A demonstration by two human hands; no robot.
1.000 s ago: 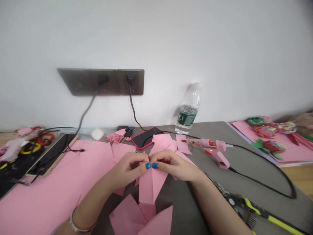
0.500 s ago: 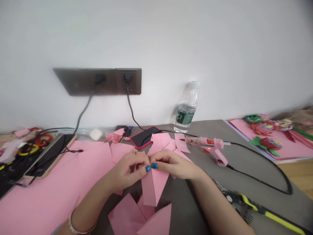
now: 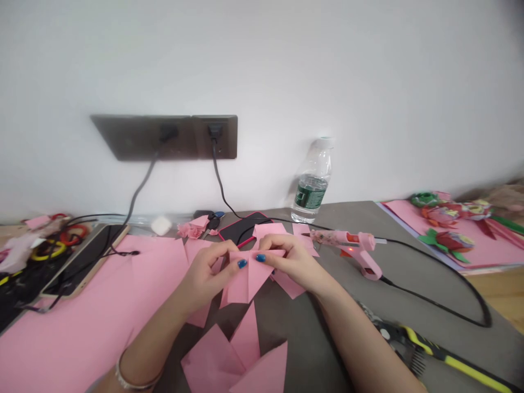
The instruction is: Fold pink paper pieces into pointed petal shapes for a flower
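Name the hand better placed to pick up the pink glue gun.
Right, most likely. The right hand pinches the folded pink paper on the side nearer the pink glue gun, which lies off to its right. The left hand holds the paper's far side, so it would have to cross over.

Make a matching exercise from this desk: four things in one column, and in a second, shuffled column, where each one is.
Things:
1. Pink hot glue gun
2. Plastic water bottle
3. Phone in a pink-edged case
4. Folded pink paper

Places:
A. Standing against the white wall
B. Pinched between the left hand and right hand
C. Lying flat just beyond the hands
D. Lying on the grey desk surface right of the hands

Pairs: 1-D, 2-A, 3-C, 4-B
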